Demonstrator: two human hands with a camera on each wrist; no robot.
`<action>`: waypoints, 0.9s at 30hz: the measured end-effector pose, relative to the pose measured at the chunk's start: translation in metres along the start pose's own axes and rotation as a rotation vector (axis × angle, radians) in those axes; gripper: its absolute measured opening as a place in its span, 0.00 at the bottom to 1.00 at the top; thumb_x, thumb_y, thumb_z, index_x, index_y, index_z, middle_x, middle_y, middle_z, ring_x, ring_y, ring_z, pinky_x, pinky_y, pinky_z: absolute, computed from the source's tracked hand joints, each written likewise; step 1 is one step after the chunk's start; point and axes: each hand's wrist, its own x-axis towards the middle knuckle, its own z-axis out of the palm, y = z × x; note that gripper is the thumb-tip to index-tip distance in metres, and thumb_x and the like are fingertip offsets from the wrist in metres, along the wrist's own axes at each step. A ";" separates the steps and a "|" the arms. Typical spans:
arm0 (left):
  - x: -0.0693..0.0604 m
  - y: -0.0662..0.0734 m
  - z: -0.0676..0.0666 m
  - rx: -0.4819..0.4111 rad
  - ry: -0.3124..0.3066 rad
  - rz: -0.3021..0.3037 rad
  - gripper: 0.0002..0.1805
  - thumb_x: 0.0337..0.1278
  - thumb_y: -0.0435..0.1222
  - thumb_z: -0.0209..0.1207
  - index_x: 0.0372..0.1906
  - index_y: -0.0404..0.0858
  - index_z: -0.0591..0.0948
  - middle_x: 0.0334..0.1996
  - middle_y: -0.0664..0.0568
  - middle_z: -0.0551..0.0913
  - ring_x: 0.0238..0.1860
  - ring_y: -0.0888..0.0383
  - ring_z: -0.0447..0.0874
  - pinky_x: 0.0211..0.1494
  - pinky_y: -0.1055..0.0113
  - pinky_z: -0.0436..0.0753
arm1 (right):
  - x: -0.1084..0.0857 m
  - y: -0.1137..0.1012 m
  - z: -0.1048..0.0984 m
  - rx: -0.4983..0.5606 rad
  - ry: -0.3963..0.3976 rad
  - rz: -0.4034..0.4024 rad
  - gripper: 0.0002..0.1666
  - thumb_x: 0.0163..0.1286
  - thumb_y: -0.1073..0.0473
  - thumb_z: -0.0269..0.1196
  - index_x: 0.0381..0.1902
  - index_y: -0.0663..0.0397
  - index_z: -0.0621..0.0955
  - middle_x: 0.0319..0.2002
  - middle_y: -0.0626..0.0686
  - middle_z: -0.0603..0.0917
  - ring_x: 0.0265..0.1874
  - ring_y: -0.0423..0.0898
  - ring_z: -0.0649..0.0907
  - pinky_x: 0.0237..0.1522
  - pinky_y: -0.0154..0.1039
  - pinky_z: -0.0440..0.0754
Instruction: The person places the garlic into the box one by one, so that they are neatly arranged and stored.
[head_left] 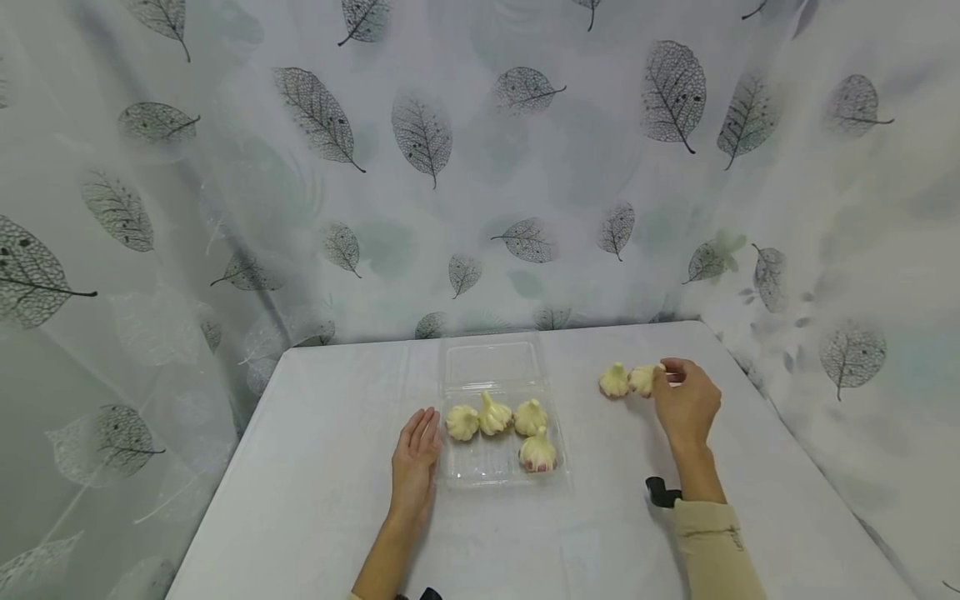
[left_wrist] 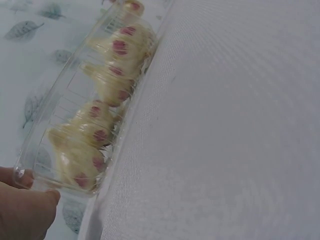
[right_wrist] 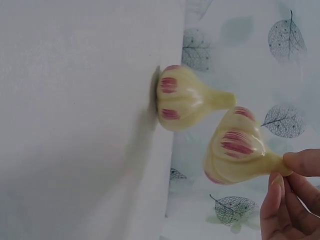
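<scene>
A: What is the right hand [head_left: 686, 404] doing?

B: It pinches a garlic bulb [right_wrist: 237, 147] by its stem, thumb on one side and fingertips on the other. The gap between them is only as wide as the stem.

A: Is that bulb on the table [head_left: 315, 500]?

B: No, it's held off it, tilted, over the table's right part. A second bulb [right_wrist: 182, 100] stands on the white cover just beside it (whether the two touch, I can't tell).

A: And the left hand [head_left: 415, 454]?

B: Its fingers are stretched out, close together, lying along the left side of a clear plastic box [head_left: 472, 467]. The left wrist view shows fingertips against one corner of it, but most of that hand is cut off there.

A: What's in the box?

B: Four garlic bulbs [head_left: 495, 417]: three roughly in a row across the middle, and one nearer the person, at the right. The lid [head_left: 491, 358] is folded back, away from the person.

A: Anything around them?

B: A curtain [head_left: 487, 192] printed with grey leaves behind the table, and a beige sleeve [head_left: 708, 542] on the right arm.
</scene>
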 end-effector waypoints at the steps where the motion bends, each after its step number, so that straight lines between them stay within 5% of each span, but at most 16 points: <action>1: 0.000 0.000 0.000 0.000 0.000 -0.001 0.37 0.69 0.14 0.41 0.81 0.32 0.52 0.81 0.41 0.56 0.82 0.49 0.54 0.79 0.68 0.66 | 0.000 -0.001 -0.001 0.006 0.000 -0.003 0.10 0.69 0.65 0.67 0.45 0.66 0.88 0.36 0.65 0.89 0.32 0.62 0.87 0.39 0.49 0.78; 12: -0.001 0.001 -0.001 -0.001 -0.002 0.001 0.38 0.68 0.14 0.40 0.81 0.32 0.52 0.81 0.41 0.55 0.82 0.48 0.54 0.79 0.68 0.66 | -0.004 -0.023 -0.008 0.064 0.010 -0.095 0.09 0.69 0.67 0.68 0.45 0.66 0.88 0.39 0.62 0.90 0.35 0.57 0.88 0.34 0.15 0.70; 27: 0.002 -0.001 0.001 -0.007 0.010 -0.002 0.37 0.70 0.14 0.41 0.81 0.33 0.53 0.81 0.41 0.57 0.82 0.48 0.55 0.78 0.70 0.68 | -0.022 -0.053 -0.005 0.132 -0.022 -0.223 0.09 0.66 0.69 0.71 0.45 0.66 0.88 0.38 0.61 0.90 0.30 0.55 0.87 0.34 0.15 0.71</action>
